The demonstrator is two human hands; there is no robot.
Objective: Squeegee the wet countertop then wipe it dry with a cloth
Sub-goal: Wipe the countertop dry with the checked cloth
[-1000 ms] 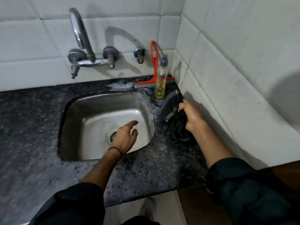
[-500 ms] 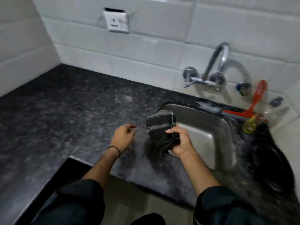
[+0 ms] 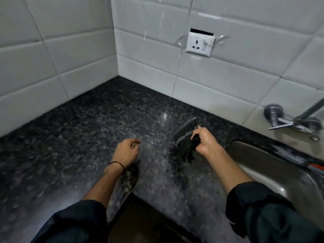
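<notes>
While L hand (image 3: 125, 151) hangs loose, R hand (image 3: 206, 142) grips dark cloth (image 3: 184, 136) nr sink (image 3: 280, 172).

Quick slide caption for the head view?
Right hand grips a dark cloth over the speckled countertop; left hand hovers empty.

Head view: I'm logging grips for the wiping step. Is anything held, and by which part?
The right hand grips the dark cloth by its bunched part; its flat end sticks out free. The left hand holds nothing.
</notes>
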